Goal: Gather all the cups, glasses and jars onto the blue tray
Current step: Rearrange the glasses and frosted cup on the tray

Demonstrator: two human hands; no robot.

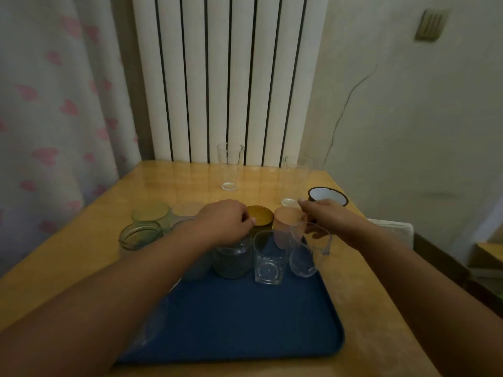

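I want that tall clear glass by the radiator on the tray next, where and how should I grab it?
Grip the tall clear glass around its mid wall, thumb opposite fingers, coming from the front. It stands upright and alone on the table, with no handle, and the radiator behind blocks the far side.

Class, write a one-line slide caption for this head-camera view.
Both hands, left and right, reach over glassware at the blue tray's far end; two tall glasses wait beyond.

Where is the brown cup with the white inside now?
The brown cup stands off the tray, on the table's far right, just behind the right hand, beside a tall glass.
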